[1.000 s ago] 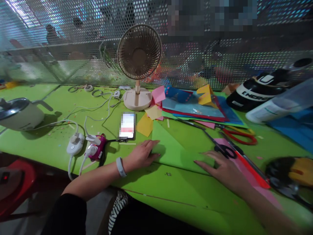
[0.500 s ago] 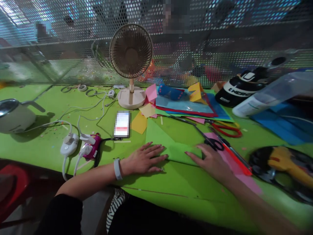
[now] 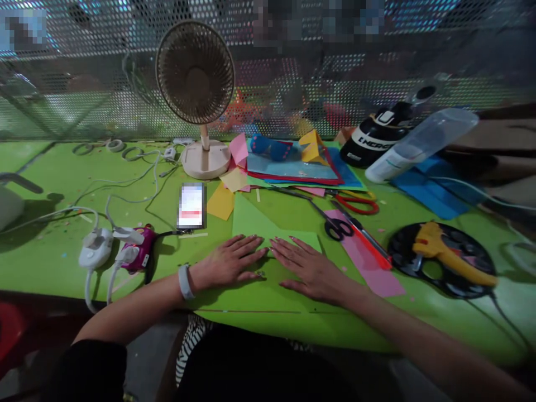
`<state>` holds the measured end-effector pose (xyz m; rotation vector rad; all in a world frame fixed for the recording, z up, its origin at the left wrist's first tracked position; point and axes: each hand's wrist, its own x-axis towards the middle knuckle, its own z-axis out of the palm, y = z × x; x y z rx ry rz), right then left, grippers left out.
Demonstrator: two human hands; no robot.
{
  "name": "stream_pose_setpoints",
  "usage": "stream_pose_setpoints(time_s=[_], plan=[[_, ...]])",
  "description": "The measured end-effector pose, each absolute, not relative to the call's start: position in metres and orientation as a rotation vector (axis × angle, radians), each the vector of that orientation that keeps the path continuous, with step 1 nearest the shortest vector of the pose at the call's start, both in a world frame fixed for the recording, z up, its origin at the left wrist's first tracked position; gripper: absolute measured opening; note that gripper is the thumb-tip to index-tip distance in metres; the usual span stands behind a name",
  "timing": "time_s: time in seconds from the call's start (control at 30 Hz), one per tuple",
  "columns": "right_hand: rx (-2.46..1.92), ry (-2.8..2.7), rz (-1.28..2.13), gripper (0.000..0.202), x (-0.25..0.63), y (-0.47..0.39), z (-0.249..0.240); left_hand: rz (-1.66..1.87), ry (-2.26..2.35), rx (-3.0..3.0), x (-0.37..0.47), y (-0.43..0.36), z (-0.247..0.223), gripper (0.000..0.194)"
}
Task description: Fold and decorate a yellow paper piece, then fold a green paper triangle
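Note:
A folded sheet of light green paper (image 3: 252,216) lies on the green table in front of me, with a pointed upper left part and a flap running to the right. My left hand (image 3: 235,258) rests flat on its lower left edge, fingers stretched out. Palm down, my right hand (image 3: 309,268) presses on the lower right part with its fingers extended, fingertips close to those of the left. The paper's lower edge is partly hidden under both hands. A pair of black-handled scissors (image 3: 338,228) lies just beyond my right hand.
Right of the hands are a pink paper strip (image 3: 364,259), a red cutter (image 3: 372,245) and a yellow glue gun (image 3: 454,254) on a black tray. Behind stand a fan (image 3: 205,159), stacked coloured paper (image 3: 293,167) and a black bottle (image 3: 374,139). Phone (image 3: 191,205) and plugs (image 3: 95,245) sit left.
My right hand has moved left along the paper's lower edge, from its right end to beside my left hand, and its fingers now lie flat. The view has turned to the right.

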<state>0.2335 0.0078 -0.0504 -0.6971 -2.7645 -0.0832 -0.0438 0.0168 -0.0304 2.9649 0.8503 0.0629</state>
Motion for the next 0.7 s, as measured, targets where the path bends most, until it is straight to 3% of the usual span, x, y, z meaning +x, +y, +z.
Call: stream_pose_setpoints(time_s=[0.7], plan=[[-0.711,-2.784,-0.089,0.08,0.2329,0.0099,-0.0487,0.079,0.91,2.906,-0.0455,0.0133,-0.0306,0.069]])
